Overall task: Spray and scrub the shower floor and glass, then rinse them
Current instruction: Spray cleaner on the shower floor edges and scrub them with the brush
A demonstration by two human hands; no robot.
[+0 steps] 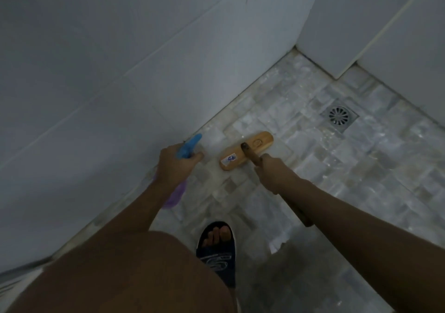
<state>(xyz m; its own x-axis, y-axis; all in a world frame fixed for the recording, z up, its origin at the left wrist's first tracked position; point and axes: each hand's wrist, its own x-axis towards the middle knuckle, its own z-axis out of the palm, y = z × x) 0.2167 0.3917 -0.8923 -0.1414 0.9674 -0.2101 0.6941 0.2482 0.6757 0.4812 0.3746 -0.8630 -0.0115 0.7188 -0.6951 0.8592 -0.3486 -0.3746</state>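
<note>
My left hand (177, 166) grips a spray bottle (187, 147) with a blue trigger head and a purple body, its nozzle pointing at the floor beside the wall. My right hand (272, 168) holds the brown handle of a scrub brush. The brush's wooden head (250, 150) rests flat on the wet shower floor (337, 163), which is made of pale mosaic tiles. The bristles are hidden under the head. No glass panel is clearly visible.
White tiled walls (120, 72) meet the floor on the left and far right. A round metal drain (339, 117) sits near the far corner. My foot in a dark slipper (218, 247) stands on the floor below the brush.
</note>
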